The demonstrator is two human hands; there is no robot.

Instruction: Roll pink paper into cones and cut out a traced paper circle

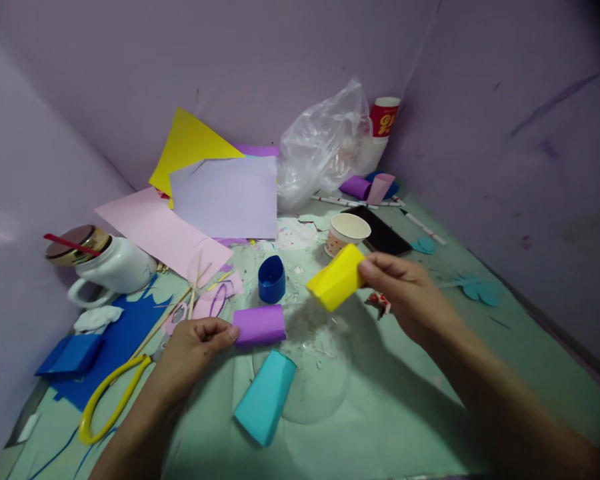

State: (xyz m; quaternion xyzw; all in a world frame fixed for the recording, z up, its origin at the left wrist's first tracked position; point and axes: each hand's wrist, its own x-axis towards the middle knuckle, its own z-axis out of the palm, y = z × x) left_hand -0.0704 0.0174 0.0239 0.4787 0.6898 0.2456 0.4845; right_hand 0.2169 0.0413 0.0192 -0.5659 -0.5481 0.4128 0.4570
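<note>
Between thumb and fingers, my left hand (200, 343) pinches the left end of a purple paper tube (260, 325). My right hand (397, 283) grips a yellow paper tube (336, 277) by its right end, tilted and held over the table in front of a paper cup (347, 233). Just behind the purple tube a short blue paper tube (272, 280) stands upright with a slanted top. A turquoise paper tube (267, 399) lies nearest to me, below the purple one. Under and beside these tubes is a clear round sheet (320, 393).
Yellow-handled scissors (115, 393) lie at left on blue paper (125, 340), near a white mug (120, 267). Coloured sheets (225, 200) and a clear plastic bag (325, 147) are at the back. A dark phone (380, 230) and turquoise paper cutouts (480, 291) lie at right.
</note>
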